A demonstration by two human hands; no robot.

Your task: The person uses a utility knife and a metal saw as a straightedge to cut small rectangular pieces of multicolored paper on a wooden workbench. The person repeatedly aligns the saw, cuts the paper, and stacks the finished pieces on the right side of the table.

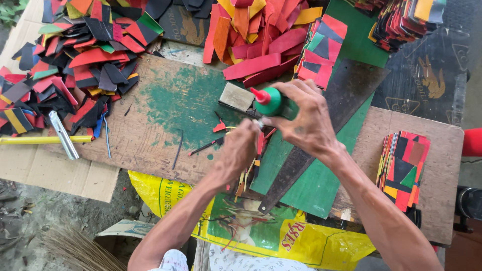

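My left hand (240,149) and my right hand (305,120) meet over the middle of a worn wooden board (160,120). Their fingertips pinch a small piece between them; it is too small to tell what it is. My right hand's fingers also rest by a green glue bottle with a red nozzle (267,101) lying on its side. A small wooden block (236,96) sits just left of the bottle. Thin red, yellow and black strips (251,168) lie under my left wrist. A dark saw blade (321,145) runs diagonally over a green sheet (316,180) under my right hand.
Heaps of red, black, orange and green cut pieces (75,55) lie at far left, long red and orange strips (256,35) at far centre. A stack of multicoloured patches (404,168) sits on the board's right. A metal tool (63,134) with a yellow handle lies left. A yellow sack (241,228) hangs below.
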